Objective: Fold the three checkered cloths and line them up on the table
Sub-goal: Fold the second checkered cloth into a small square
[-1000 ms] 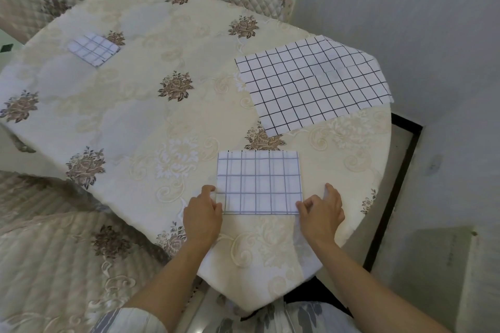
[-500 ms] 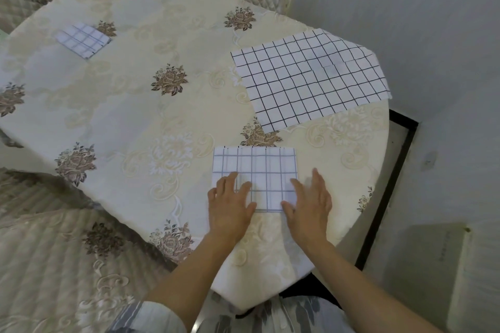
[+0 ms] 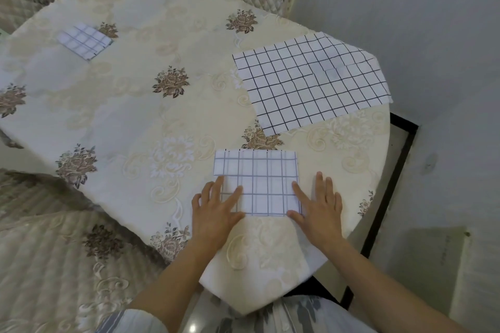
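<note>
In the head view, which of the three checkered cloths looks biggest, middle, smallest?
1. spread-out cloth
2. near folded cloth
3. far folded cloth, though distance may shrink it; these two could truly match.

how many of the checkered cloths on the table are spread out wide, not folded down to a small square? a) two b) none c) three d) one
d: only the large black-grid cloth near the table's right edge lies spread out wide; the near cloth and the small far cloth at the left are both folded into small squares.
</note>
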A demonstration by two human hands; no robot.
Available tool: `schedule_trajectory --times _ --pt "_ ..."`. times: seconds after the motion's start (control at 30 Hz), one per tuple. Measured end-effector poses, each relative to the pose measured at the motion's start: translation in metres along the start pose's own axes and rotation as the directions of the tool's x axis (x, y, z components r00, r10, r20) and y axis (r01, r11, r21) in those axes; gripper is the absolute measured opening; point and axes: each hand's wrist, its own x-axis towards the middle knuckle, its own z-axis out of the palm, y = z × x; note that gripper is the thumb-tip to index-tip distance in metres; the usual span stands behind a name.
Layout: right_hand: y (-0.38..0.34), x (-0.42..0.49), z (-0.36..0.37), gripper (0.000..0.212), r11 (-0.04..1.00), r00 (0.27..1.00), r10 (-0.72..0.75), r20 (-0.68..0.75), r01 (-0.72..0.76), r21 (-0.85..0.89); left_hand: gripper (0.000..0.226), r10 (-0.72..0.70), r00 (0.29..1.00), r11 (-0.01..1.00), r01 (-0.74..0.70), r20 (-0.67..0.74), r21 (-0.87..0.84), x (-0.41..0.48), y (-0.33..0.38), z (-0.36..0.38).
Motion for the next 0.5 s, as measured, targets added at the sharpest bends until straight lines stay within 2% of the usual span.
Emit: schedule_trajectory --times 0.2,0.4,0.5 --pt "0.008 0.002 -0.013 0.067 1.000 0.993 -0.018 0.117 0.019 -0.012 0.061 -0.102 0.987 0.994 0.107 0.122 -0.036 -0.006 -0.036 -0.006" --pt "0.006 0.005 -0.020 0.068 0.999 0.984 -0.029 0.177 0.026 0.019 0.062 -0.142 0.982 0.990 0.143 0.129 -0.003 -0.012 -0.050 -0.009" --pt "0.003 0.004 -0.023 0.066 0.999 0.988 -0.032 0.153 0.026 0.040 0.066 -0.156 0.980 0.987 0.151 0.122 0.050 -0.013 -0.040 -0.014"
